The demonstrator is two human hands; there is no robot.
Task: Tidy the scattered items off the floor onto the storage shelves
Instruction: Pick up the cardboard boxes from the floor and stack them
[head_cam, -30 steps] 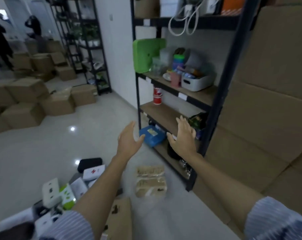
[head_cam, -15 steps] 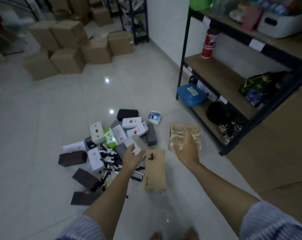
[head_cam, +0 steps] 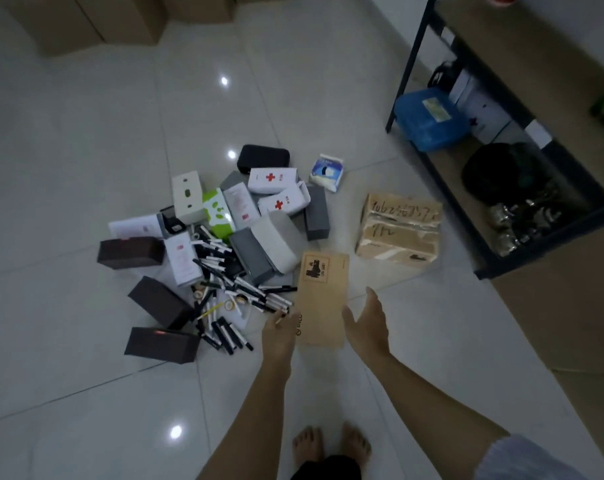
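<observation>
A long brown cardboard box (head_cam: 323, 296) lies on the tiled floor in front of me. My left hand (head_cam: 280, 336) hovers at its near left corner and my right hand (head_cam: 364, 322) at its near right edge, both with relaxed fingers and holding nothing. Left of the box spreads a heap of items: two white first-aid boxes (head_cam: 272, 178), dark brown boxes (head_cam: 131, 251), grey boxes (head_cam: 317, 213), a green-and-white box (head_cam: 218, 212) and several black-and-white pens (head_cam: 224, 289). A taped cardboard parcel (head_cam: 399, 226) sits to the right.
The black-framed storage shelf (head_cam: 522, 81) stands at the right; its bottom level holds a blue case (head_cam: 430, 119), a black bag (head_cam: 494, 174) and small metal objects. A tissue pack (head_cam: 327, 172) lies near the heap. Cardboard boxes (head_cam: 113, 19) stand at the far wall. My bare feet (head_cam: 330, 445) are below.
My view has tilted down from the shelves to the floor. Both hands dropped from in front of the shelf to either side of the long brown box.
</observation>
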